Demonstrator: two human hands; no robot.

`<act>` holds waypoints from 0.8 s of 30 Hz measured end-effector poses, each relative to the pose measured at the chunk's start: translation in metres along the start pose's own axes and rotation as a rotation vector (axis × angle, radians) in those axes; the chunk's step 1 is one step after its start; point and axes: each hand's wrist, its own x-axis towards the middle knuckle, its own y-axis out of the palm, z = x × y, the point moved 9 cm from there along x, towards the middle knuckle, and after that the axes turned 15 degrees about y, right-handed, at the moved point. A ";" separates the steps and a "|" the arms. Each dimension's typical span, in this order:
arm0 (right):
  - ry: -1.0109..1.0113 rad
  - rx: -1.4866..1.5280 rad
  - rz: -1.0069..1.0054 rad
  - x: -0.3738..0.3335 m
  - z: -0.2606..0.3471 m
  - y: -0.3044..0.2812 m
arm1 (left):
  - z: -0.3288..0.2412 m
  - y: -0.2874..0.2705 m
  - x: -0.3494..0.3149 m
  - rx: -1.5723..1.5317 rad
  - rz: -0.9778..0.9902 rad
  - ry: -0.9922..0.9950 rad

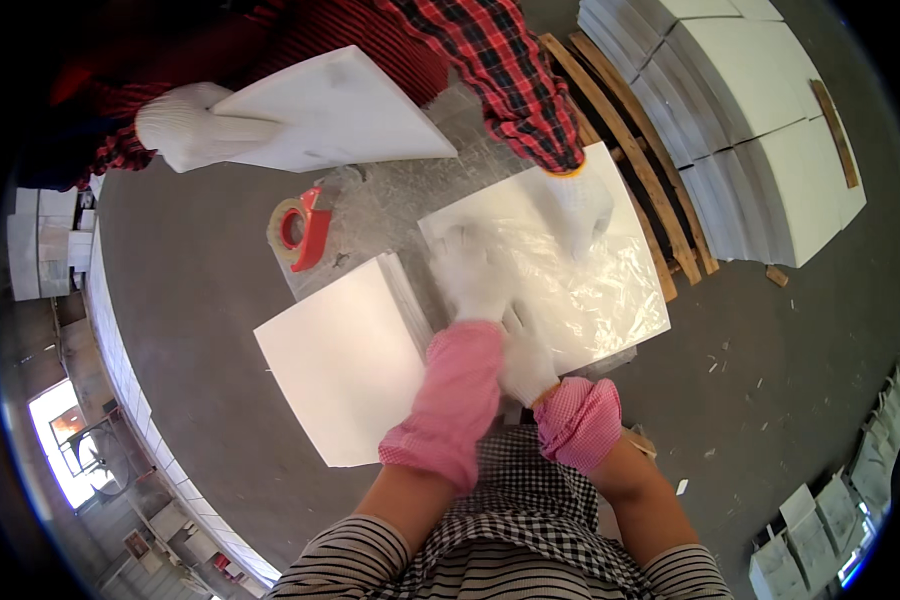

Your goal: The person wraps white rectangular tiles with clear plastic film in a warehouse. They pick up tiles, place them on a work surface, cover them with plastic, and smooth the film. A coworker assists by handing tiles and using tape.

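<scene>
A white board point(620, 290) with shiny clear plastic film over it lies at the middle of the worktable. My left hand point(473, 272), in a white knit glove, lies over its left side with fingers stretched out, slightly blurred. Just below it, my right hand point(527, 358), gloved too, rests at the near edge, its fingers extended and partly overlapped by the left hand. I see nothing gripped in either. A co-worker's gloved hand point(578, 212) presses on the board's far side. That person's other hand point(195, 128) holds up a plain white panel point(335, 115).
A stack of white boards point(345, 365) stands at my left. Behind it a red tape dispenser point(310, 230) sits on the metal tabletop point(385, 190). Wooden pallets point(635, 150) and tall white stacks point(750, 100) are at the far right. Scraps dot the grey floor point(715, 400).
</scene>
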 end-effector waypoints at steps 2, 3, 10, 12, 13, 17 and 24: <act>0.049 0.072 -0.068 -0.014 -0.008 -0.008 | -0.009 -0.010 -0.003 -0.033 -0.137 0.022; 0.039 0.112 -0.094 -0.019 -0.012 -0.015 | -0.013 -0.013 -0.005 -0.051 -0.199 0.052; 0.201 0.174 -0.172 -0.033 -0.056 -0.072 | -0.034 -0.034 -0.005 -0.150 -0.388 0.151; 0.289 0.174 -0.212 -0.024 -0.077 -0.079 | -0.036 -0.034 -0.005 -0.169 -0.335 0.128; 0.320 0.161 -0.237 -0.017 -0.088 -0.082 | -0.037 -0.034 -0.006 -0.179 -0.309 0.117; 0.387 0.013 -0.232 0.020 -0.126 -0.099 | -0.031 -0.022 -0.010 -0.073 -0.369 0.131; 0.318 0.092 -0.383 0.027 -0.139 -0.138 | -0.030 -0.010 -0.014 0.036 -0.269 0.096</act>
